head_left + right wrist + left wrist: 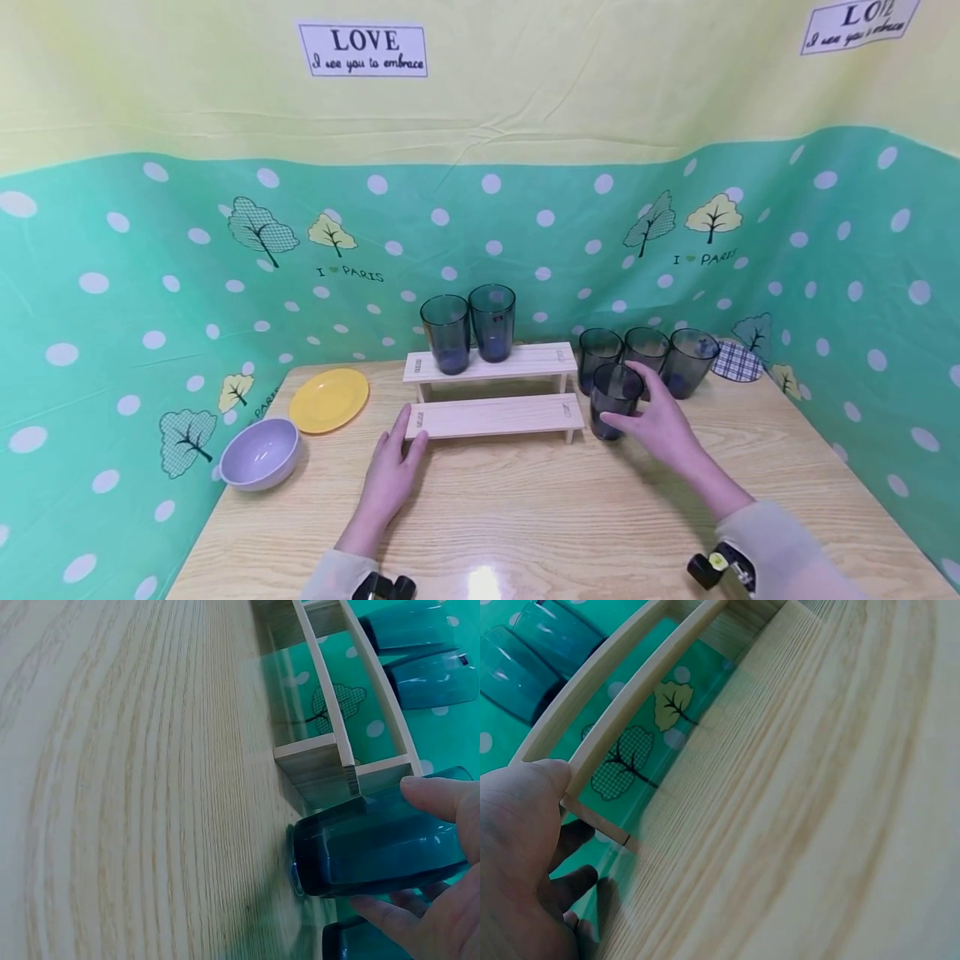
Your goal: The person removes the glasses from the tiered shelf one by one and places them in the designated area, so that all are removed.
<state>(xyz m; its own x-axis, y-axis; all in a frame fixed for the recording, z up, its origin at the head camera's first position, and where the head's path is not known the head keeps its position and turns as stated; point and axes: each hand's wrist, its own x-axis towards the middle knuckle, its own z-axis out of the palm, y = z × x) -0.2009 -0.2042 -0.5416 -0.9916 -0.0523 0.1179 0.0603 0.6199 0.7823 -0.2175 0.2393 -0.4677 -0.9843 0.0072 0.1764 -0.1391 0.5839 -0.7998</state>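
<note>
Right of centre, the right hand (664,422) holds a glass (611,393); left hand (392,463), spread wide, touches the front shelf (495,416); grasping step apparent; next move likely needs lifting.

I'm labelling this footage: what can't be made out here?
Head view: middle glass of the row of three, lower part largely hidden by the right hand.
Head view: markings on the front shelf, too small to read.
Right wrist view: lowest glass, cut off by the bottom edge.
</note>
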